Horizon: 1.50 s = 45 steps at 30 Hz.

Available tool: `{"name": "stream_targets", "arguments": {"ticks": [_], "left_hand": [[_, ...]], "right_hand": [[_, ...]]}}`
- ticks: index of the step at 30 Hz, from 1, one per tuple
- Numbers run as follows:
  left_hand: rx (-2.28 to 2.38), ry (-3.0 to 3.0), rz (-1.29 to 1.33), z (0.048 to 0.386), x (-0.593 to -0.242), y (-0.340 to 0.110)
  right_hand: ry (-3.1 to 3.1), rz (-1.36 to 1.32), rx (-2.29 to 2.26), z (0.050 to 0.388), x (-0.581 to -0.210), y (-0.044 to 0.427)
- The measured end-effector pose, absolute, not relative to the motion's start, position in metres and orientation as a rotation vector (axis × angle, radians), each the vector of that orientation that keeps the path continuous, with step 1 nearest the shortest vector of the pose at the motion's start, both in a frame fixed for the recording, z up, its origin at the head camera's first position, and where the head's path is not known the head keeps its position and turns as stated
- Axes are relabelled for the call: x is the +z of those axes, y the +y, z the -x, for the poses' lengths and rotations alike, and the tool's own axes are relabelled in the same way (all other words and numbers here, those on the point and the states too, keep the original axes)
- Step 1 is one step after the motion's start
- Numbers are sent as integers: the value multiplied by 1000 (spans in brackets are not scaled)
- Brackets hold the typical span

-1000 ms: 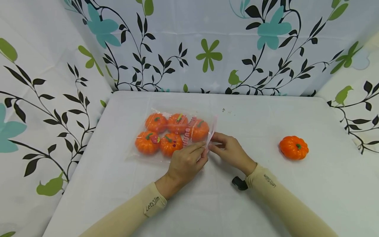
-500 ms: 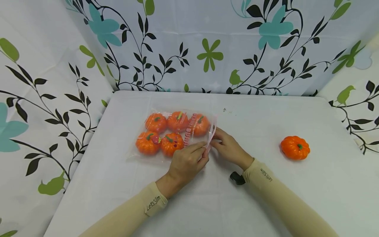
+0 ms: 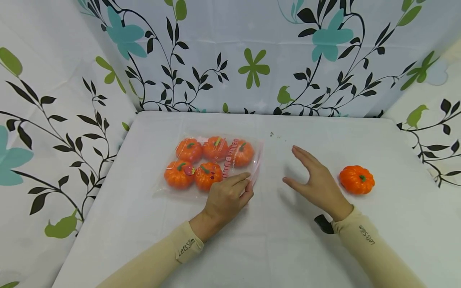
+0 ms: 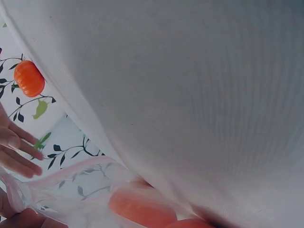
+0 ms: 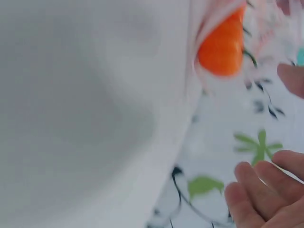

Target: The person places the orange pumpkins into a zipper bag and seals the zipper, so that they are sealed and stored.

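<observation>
A person's left hand [image 3: 228,198] grips the pink-edged right side of a clear, printed plastic bag [image 3: 256,168] on a white-covered table [image 3: 252,244], thumb and index finger pinching the film near its closer corner, while the right hand [image 3: 320,186] is raised above the tabletop, holding nothing, its fingers extended and its thumb spread wide. The bag lies flat to the left of centre with five glossy orange, ribbed pumpkins inside: a far row of three [image 3: 215,149] and a near row of two [image 3: 179,175], their green stems visible through the plastic beneath red-pink lettering. A sixth, a lone orange pumpkin [image 3: 357,180] with a short green stem, sits on the table outside the bag, just to the right of the right hand and apart from it. The left wrist view shows the bag's pink rim curving beside the left fingers. Beige sleeves [image 3: 189,244] printed with dark lettering cover both forearms, and a small black object [image 3: 324,224] shows beside the right wrist. Behind the table hangs a white curtain [image 3: 216,36] patterned with black leafy vines, turquoise blooms and green flowers.
</observation>
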State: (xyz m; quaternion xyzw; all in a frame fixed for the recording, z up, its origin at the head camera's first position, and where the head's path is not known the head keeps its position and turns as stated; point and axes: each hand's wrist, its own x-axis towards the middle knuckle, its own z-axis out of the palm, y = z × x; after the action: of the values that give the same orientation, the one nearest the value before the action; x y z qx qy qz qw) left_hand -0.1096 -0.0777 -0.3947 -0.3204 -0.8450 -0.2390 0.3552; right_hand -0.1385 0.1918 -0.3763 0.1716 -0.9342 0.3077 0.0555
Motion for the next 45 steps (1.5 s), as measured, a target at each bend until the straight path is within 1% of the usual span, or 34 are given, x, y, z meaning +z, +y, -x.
{"name": "stream_targets", "arguments": {"ticks": [3,9,15,22,28,38,45], "left_hand": [[-629,-2187,827,109,-395,-78],[-641,-2202,829,109,-394,-78],[-630,-2205,825,109,-394,-78],[-625,-2204,816,108,-395,-78],[-635,-2210,815,107,-394,-79],[-634,-2216,810,107,-394,-79],[-632,-2216,807,107,-393,-78]], "right_hand": [[-2807,-468,850,135,-365,212],[-2769,-380,822,130,-346,253],[-2853,-221,809,131,-340,290],[-3001,-27,809,131,-355,319],[-3090,39,807,127,-372,337],[-3170,118,912,121,-392,350],[-3121,182,898,117,-400,348]]}}
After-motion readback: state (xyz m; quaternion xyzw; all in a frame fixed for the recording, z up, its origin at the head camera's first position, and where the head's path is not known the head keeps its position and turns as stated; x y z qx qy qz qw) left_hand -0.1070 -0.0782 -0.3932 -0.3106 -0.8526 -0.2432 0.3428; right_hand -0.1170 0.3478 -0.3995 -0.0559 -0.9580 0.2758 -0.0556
